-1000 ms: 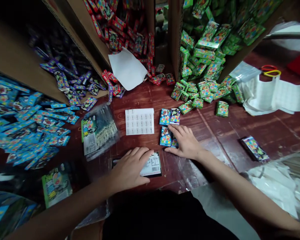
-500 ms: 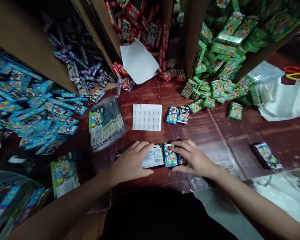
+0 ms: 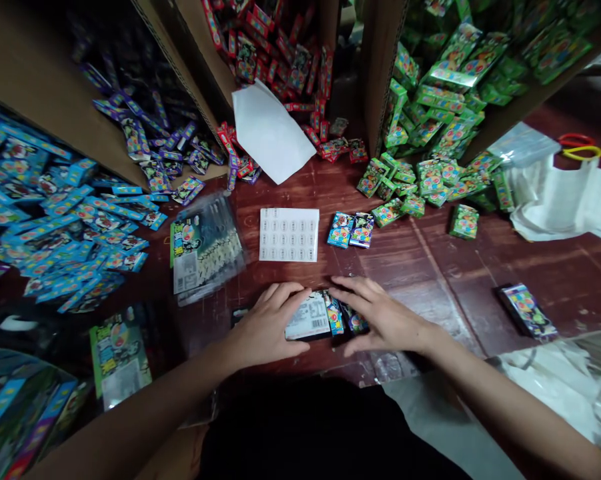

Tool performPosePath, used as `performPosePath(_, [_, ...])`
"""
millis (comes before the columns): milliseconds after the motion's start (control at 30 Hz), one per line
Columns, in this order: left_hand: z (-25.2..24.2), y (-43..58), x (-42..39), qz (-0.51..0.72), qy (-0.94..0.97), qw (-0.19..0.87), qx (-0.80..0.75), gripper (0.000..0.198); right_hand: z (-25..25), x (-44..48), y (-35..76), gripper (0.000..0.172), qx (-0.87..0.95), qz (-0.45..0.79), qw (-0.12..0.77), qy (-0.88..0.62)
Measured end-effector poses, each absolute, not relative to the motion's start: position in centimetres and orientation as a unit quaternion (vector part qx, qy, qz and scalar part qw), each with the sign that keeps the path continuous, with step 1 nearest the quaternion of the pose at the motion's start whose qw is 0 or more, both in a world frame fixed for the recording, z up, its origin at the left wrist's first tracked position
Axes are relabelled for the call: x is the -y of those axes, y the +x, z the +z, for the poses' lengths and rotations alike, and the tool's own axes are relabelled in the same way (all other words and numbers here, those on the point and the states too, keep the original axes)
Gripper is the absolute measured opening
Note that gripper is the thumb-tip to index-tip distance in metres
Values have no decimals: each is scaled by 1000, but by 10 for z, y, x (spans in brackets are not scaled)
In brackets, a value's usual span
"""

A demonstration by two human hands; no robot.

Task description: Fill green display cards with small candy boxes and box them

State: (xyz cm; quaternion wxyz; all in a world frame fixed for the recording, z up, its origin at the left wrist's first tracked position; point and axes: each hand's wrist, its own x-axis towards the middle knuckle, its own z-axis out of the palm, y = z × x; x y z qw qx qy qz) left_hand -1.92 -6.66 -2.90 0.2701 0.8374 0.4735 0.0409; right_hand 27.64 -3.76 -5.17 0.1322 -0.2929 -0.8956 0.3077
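Observation:
My left hand [image 3: 273,323] lies over a flat clear packet [image 3: 307,319] with a white printed label and dark print, its fingers along the far edge and its thumb at the near edge. At the packet's right end a small blue candy box [image 3: 335,316] sits tilted, its left side against or under the packet; I cannot tell which. Just right of it is a dark purple box [image 3: 355,320], partly covered by my right hand [image 3: 380,317]. That hand arches over the boxes, thumb and fingers spread apart wider than the box.
A sticker sheet [image 3: 289,235] and a blue-and-purple box pair [image 3: 350,230] lie beyond my hands. Printed bags [image 3: 207,250] are stacked left. Cartons at the back spill red boxes [image 3: 253,57], green boxes [image 3: 445,127] and purple boxes; blue boxes [image 3: 70,227] heap left. Scissors [image 3: 580,150] lie far right.
The blue box has shifted left and tilted against the packet's end. My right hand's fingers have spread and come off the blue box's face. My left hand stays on the packet.

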Motion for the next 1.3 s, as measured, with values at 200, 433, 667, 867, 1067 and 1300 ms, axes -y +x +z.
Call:
performPosePath(200, [-32, -16, 66, 31, 843, 270, -464, 87, -51, 27, 310, 84, 910, 300, 86, -272])
performPosePath(433, [-37, -5, 70, 60, 831, 268, -483, 91, -68, 36, 280, 70, 883, 314, 193, -291])
performPosePath(667, [-40, -4, 67, 74, 835, 277, -469, 87, -68, 48, 280, 72, 873, 350, 175, -291])
performPosePath(867, [-34, -2, 71, 68, 820, 292, -487, 94, -64, 50, 278, 82, 851, 328, 213, -349])
performPosePath(1067, [-19, -10, 56, 60, 823, 307, -474, 100, -72, 41, 275, 90, 859, 272, 235, -364])
performPosePath(1300, [42, -57, -128, 6, 779, -69, -623, 34, -41, -88, 313, 44, 827, 82, 295, -472])
